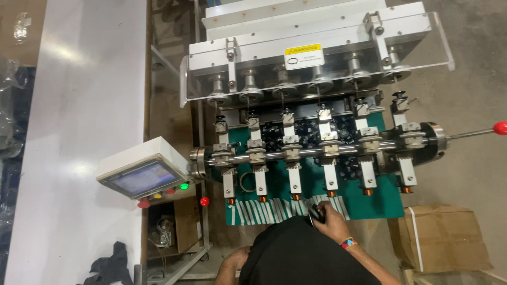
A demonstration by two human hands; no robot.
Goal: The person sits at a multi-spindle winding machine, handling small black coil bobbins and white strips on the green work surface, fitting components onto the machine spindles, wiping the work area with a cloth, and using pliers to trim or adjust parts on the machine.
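My right hand [331, 217], with a many-coloured wristband, rests at the front edge of the green mat [380, 206] and is closed on a small black part [316, 213]. It lies over a row of white tape strips [264, 210]. My left hand [234, 260] hangs low by the machine frame, half hidden by my dark clothing [301, 253]; whether it holds anything does not show. Just beyond stands a winding machine with several holders [294, 179] on one steel shaft, each tipped with a copper coil [296, 197].
A heap of small black parts [311, 129] lies behind the shaft. A control box [142, 177] with a screen and coloured buttons sits at the left, beside a white table [79, 132]. A red-knobbed lever [499, 127] sticks out right. A cardboard box [443, 237] stands lower right.
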